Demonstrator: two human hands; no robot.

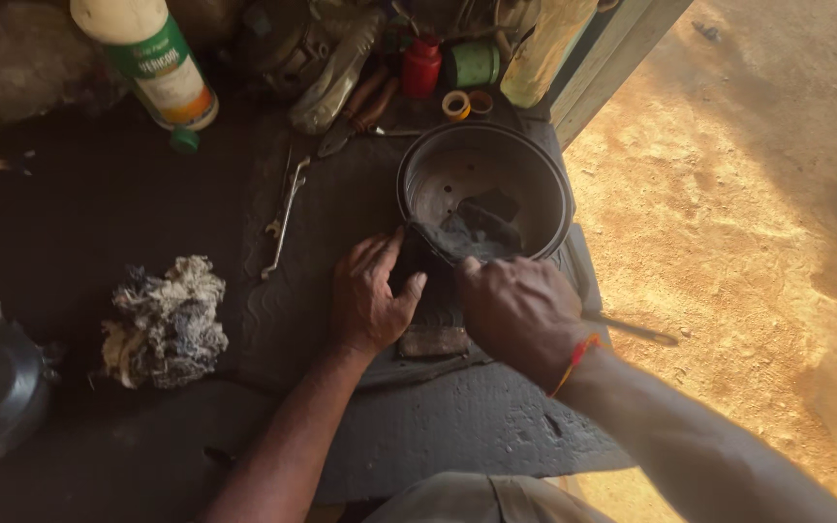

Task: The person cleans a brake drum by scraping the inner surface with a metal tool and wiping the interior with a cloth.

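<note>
A dark, grimy rag [457, 237] drapes over the near rim of a round, blackened metal pot [525, 169], part inside, part hanging out. The pot stands upright on the counter [438, 426], its inside soot-stained.

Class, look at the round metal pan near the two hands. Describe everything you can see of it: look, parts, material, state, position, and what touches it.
The round metal pan is a dark, grimy, deep-walled bowl with a thin rim and small holes in its flat bottom. It sits upright on the dark rubber mat, near the bench's right edge. A dirty dark cloth drapes over its near rim and into it. The left hand and right hand hold that cloth at the rim.
</note>
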